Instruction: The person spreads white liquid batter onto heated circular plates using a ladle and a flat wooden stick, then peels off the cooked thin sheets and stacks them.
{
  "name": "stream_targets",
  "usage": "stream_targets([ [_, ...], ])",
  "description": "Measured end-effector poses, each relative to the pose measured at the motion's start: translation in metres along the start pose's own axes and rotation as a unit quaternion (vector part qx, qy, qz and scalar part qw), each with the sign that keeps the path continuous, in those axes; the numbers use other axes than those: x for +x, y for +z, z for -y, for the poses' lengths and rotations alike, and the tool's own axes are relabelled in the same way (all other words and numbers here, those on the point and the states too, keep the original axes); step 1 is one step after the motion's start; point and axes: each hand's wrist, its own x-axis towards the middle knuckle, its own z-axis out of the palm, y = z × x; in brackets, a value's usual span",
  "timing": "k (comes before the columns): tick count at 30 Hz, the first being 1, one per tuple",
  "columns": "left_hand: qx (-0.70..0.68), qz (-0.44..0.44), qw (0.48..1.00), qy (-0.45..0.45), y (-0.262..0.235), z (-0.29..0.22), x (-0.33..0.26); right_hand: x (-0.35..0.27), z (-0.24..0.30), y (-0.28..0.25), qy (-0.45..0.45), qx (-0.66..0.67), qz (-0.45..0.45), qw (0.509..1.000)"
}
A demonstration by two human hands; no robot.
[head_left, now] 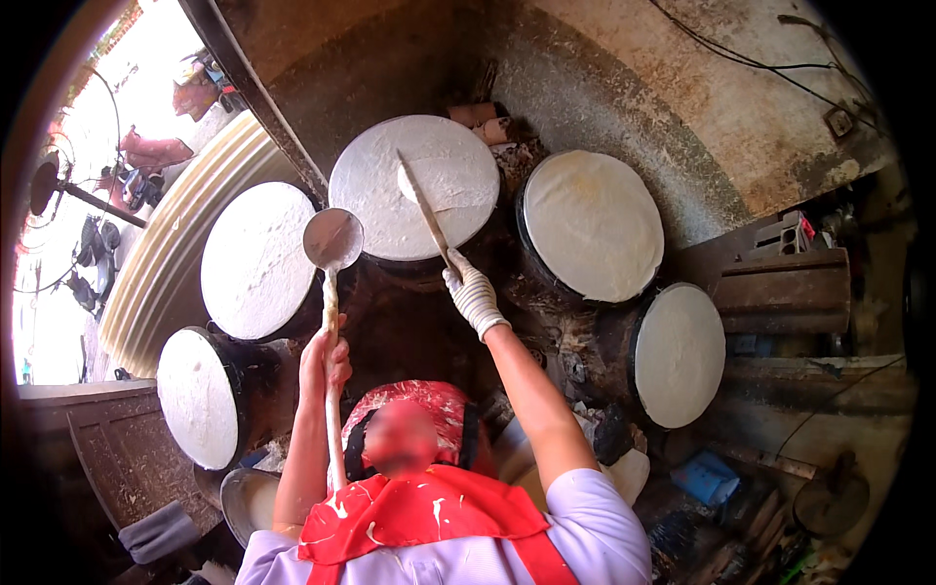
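My left hand (327, 363) is wrapped round the long pale handle of a ladle (332, 237). The ladle's round metal bowl hangs between the left-hand and the middle white-topped round vessels. In a striped knit glove, my right hand (475, 297) grips a long thin wooden stick (421, 199). Its far end lies over the middle vessel (366, 185), whose white surface has a smooth pale patch and a faint line near the tip. Whether the tip touches the surface, I cannot tell.
Other white-topped vessels stand in an arc: left (255, 263), near left (198, 398), right (592, 226) and near right (681, 356). A metal basin (234, 507) sits low at left. Behind are a stained wall (624, 107) and a curved ribbed sheet (175, 224).
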Motion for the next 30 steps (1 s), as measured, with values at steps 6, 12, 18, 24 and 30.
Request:
stream_targets([
  [6, -0.004, -0.003, 1.000, 0.011, 0.019, 0.008, 0.010, -0.050, -0.039, -0.028, 0.049, -0.040, -0.125, 0.990],
  [12, 0.006, -0.017, 1.000, 0.014, 0.040, 0.014, 0.032, -0.015, -0.021, -0.033, 0.015, 0.011, 0.020, 1.000],
  [18, 0.144, -0.024, 0.989, 0.036, 0.055, -0.017, 0.103, 0.071, -0.058, -0.092, -0.064, 0.060, 0.132, 0.987],
  [24, 0.350, -0.076, 0.932, 0.053, 0.042, -0.058, 0.180, 0.052, -0.070, -0.143, 0.091, 0.175, 0.263, 0.944],
  [30, 0.448, -0.112, 0.887, -0.018, 0.034, -0.059, 0.175, -0.029, -0.031, -0.126, 0.233, 0.293, 0.153, 0.915],
])
